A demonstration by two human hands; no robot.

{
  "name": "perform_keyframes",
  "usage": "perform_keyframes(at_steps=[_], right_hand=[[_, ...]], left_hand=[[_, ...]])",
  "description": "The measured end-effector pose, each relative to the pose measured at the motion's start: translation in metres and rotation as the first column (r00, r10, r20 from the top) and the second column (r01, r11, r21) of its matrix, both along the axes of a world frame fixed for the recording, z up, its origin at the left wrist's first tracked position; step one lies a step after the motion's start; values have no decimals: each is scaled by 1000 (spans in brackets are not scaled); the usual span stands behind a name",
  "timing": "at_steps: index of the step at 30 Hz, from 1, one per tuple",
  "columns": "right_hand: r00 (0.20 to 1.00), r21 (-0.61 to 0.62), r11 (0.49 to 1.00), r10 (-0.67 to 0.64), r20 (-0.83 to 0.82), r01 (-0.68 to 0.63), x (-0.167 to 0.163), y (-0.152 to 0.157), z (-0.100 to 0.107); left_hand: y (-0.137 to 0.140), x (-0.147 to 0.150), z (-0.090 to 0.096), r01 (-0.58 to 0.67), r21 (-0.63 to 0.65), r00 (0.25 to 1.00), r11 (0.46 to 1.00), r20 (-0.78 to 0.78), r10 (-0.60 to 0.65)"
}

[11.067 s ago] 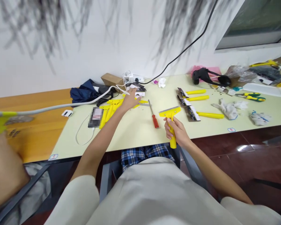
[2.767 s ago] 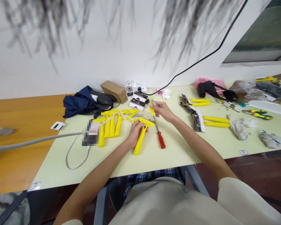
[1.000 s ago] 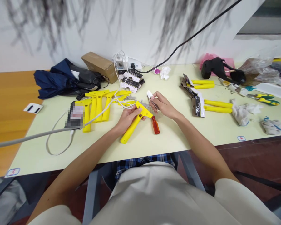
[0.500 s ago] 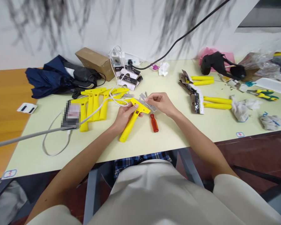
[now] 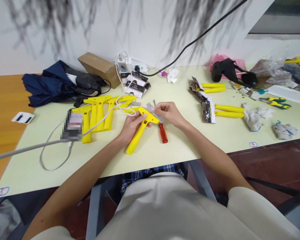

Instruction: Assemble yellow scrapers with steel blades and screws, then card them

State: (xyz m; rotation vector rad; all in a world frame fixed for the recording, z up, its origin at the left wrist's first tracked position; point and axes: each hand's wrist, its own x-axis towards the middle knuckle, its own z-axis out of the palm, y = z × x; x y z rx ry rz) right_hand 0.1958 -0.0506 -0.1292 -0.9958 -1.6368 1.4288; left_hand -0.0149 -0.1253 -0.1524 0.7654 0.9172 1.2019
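Observation:
My left hand [image 5: 130, 128] is closed around a yellow scraper handle [image 5: 136, 138], near its wide T-shaped head. The grip end slants down toward the front of the table. My right hand [image 5: 168, 113] pinches a thin flat metal plate [image 5: 153, 111] against the far edge of the scraper's head. Whether the plate sits in the head or only touches it, I cannot tell. A screwdriver with a red handle [image 5: 163, 134] lies just right of the scraper, its shaft partly hidden behind the plate and my fingers. Several other yellow scraper handles [image 5: 100, 115] lie to the left.
A phone [image 5: 72, 125] and white cable [image 5: 55, 167] lie at left. Black-and-white packaging cards [image 5: 136, 88] and a cardboard box [image 5: 100, 68] stand at the back. On the right are packaged yellow-handled scrapers [image 5: 228, 111], crumpled white gloves [image 5: 252, 116] and pliers [image 5: 277, 102].
My right hand has brought the metal plate slightly closer, so it now lies along the scraper's head. My left hand keeps its hold. The whole view has shifted slightly.

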Motion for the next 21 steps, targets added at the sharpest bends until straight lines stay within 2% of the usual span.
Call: perform_keyframes(at_steps=[7,12,21], right_hand=[[1000,-2,1000,-19,18,20,0,0,-1],[999,-59,998,9,-35,-11,-3,-3,-3],[998,-136,991,-2,-61,-6,-7,-11,1]], left_hand=[[0,1,1,8,11,1000,1000,-6,-8],[-1,2,4,8,-23,1000,1000,-8,-8],[-3,0,-7,74,13,997,997,-37,-73]])
